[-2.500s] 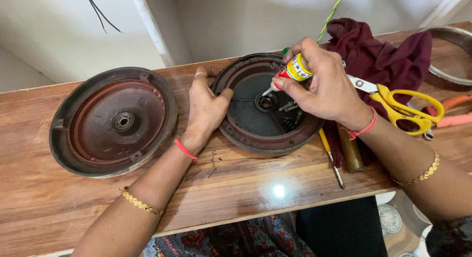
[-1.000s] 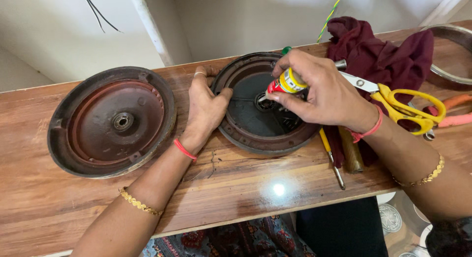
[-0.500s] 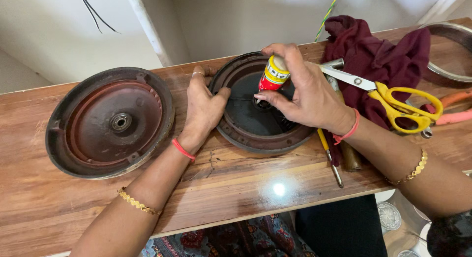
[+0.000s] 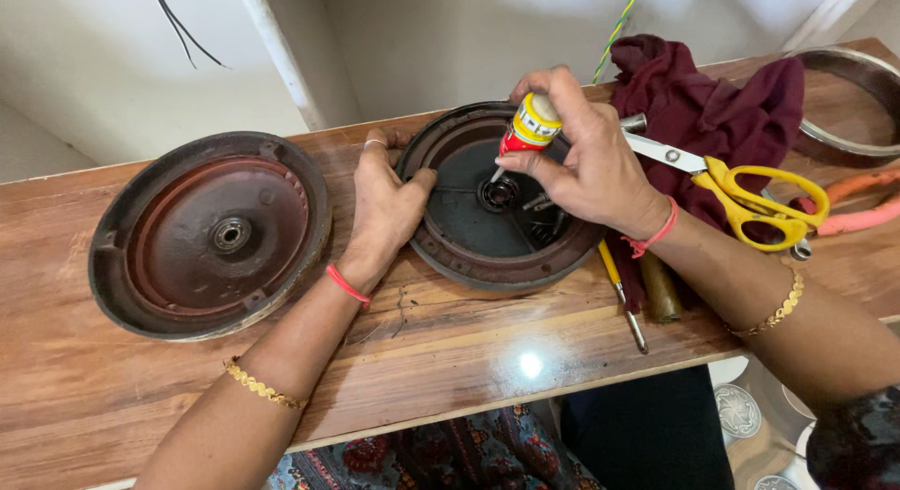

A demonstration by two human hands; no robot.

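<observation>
The right hand is gripping a small tube, its nozzle pointing down at the hub just below the fingertips. The left hand is pressing, fingers spread, on the rim of the dark round cover, thumb hooked inside.

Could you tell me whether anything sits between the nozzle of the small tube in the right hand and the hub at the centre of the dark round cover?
Nothing visible does. The right hand tilts the small tube so its nozzle points straight at the central hub of the dark round cover. The left hand rests on the cover's left rim, clear of the hub.
</observation>
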